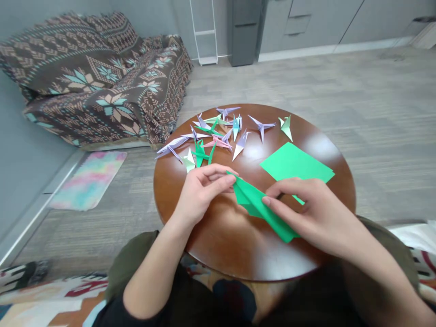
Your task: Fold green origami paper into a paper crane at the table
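The folded paper (264, 210) is above the middle of the counter (218, 245), slanting. The left hand (203, 190) pinches its far-left tip between the fingers; the right hand (311, 211) grasps its right edge. Green sheets (294, 162) lie to the right, cranes (200, 155) far left, and a sofa (102, 91) stands beyond.
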Motion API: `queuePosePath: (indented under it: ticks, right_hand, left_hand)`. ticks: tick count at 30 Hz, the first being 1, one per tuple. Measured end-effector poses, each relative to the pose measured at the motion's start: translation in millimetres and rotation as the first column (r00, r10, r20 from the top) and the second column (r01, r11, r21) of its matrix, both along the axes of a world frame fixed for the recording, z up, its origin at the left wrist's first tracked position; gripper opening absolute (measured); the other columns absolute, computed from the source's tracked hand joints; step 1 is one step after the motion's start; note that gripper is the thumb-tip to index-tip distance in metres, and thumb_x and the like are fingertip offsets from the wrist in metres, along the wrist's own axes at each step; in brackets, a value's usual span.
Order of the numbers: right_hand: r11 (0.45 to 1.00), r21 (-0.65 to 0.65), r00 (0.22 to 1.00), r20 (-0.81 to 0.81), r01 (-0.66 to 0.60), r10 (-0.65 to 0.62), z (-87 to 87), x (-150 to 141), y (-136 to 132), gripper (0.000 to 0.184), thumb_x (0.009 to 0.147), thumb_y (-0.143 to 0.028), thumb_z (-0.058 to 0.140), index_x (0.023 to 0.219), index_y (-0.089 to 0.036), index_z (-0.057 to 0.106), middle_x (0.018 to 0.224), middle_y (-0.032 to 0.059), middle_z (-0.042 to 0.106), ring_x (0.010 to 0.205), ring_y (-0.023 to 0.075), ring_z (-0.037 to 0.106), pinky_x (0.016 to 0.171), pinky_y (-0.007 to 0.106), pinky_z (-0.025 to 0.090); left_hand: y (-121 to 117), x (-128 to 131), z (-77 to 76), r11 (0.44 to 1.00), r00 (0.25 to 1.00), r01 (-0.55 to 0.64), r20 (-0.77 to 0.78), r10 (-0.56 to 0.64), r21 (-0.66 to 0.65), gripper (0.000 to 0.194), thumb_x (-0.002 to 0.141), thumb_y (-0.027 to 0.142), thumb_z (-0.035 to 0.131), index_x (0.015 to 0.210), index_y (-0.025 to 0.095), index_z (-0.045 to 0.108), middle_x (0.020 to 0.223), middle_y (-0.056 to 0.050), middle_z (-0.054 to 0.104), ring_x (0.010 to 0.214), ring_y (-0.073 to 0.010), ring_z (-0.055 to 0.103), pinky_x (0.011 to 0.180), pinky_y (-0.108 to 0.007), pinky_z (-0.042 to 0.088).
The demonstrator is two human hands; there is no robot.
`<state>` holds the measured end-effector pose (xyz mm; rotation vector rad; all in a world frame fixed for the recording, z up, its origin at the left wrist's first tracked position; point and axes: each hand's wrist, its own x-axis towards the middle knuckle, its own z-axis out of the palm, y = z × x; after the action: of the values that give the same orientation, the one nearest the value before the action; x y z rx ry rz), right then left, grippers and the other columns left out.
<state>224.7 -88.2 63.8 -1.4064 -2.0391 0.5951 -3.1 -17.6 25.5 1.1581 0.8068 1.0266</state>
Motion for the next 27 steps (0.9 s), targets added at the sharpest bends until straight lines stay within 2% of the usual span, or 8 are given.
queuePosePath:
  ticks: [5,10,13,17,21,25,27]
  right_hand:
    - [0.999,-0.046,1.000,0.023,-0.003,0.004,0.1,3,-2,0.021,0.099,-0.026,0.065,0.080,-0.024,0.074,0.072,0.0002,0.078,0.064,0.0198,0.070,0.061,0.032,0.047]
    - [0.999,0.030,0.998,0.057,0.015,-0.017,1.6,3,-3,0.023,0.098,-0.030,0.070,0.076,-0.024,0.072,0.070,0.0013,0.076,0.065,0.0209,0.070,0.065,0.032,0.048]
    - [1.000,-0.014,1.000,0.021,-0.001,0.002,6.0,4,-3,0.026,0.101,-0.034,0.068,0.077,-0.024,0.073,0.070,0.0013,0.076,0.063,0.0198,0.068,0.061,0.031,0.048]
    - [0.989,-0.121,0.995,-0.071,-0.085,0.076,10.0,5,-2,0.027,0.106,-0.034,0.059,0.087,-0.024,0.076,0.078,-0.0010,0.078,0.065,0.0167,0.068,0.057,0.027,0.047]
    - [0.998,-0.058,0.990,-0.141,-0.027,0.018,11.7,-2,-3,0.014,0.101,-0.023,0.063,0.093,-0.023,0.075,0.086,-0.0010,0.080,0.078,0.0169,0.073,0.066,0.025,0.051]
    - [0.999,0.007,0.978,-0.208,0.033,-0.031,16.9,-10,-2,0.014,0.099,-0.020,0.065,0.087,-0.021,0.072,0.079,-0.0007,0.078,0.070,0.0150,0.070,0.066,0.024,0.050]
    - [0.999,-0.002,0.970,-0.240,0.033,-0.033,19.1,-11,0,0.016,0.098,-0.021,0.066,0.084,-0.021,0.072,0.076,-0.0004,0.077,0.068,0.0148,0.068,0.065,0.024,0.050]
  left_hand:
    - [-2,1,-0.3,0.993,0.995,0.009,-0.101,0.003,0.119,0.024,0.078,0.035,0.093,0.088,0.017,0.080,0.076,-0.002,0.075,0.061,-0.0110,0.063,0.059,-0.021,0.052]
    - [-4,3,2.5,0.992,0.993,0.038,-0.118,-0.024,0.119,0.023,0.081,0.035,0.091,0.085,0.017,0.077,0.063,0.002,0.064,0.053,-0.0085,0.054,0.054,-0.020,0.046]
    - [-5,3,4.2,0.989,0.993,0.078,-0.101,-0.065,0.127,0.020,0.084,0.034,0.088,0.086,0.018,0.077,0.065,0.002,0.065,0.052,-0.0076,0.055,0.052,-0.019,0.046]
    - [-9,6,7.4,0.985,0.987,0.154,-0.058,-0.150,0.082,0.019,0.081,0.029,0.092,0.088,0.017,0.078,0.067,0.001,0.071,0.051,-0.0089,0.061,0.049,-0.018,0.050]
    - [-14,13,12.1,0.985,0.985,0.173,0.020,-0.173,0.022,0.028,0.071,0.023,0.098,0.083,0.016,0.074,0.068,0.000,0.075,0.053,-0.0119,0.069,0.053,-0.019,0.057]
    - [-19,18,18.4,0.981,0.981,0.194,-0.014,-0.194,-0.025,0.030,0.070,0.024,0.098,0.077,0.015,0.071,0.060,0.000,0.072,0.050,-0.0107,0.066,0.050,-0.017,0.056]
    - [-19,19,21.5,0.975,0.975,0.219,-0.037,-0.221,-0.048,0.029,0.071,0.023,0.097,0.077,0.014,0.071,0.059,0.001,0.071,0.048,-0.0091,0.064,0.049,-0.016,0.054]
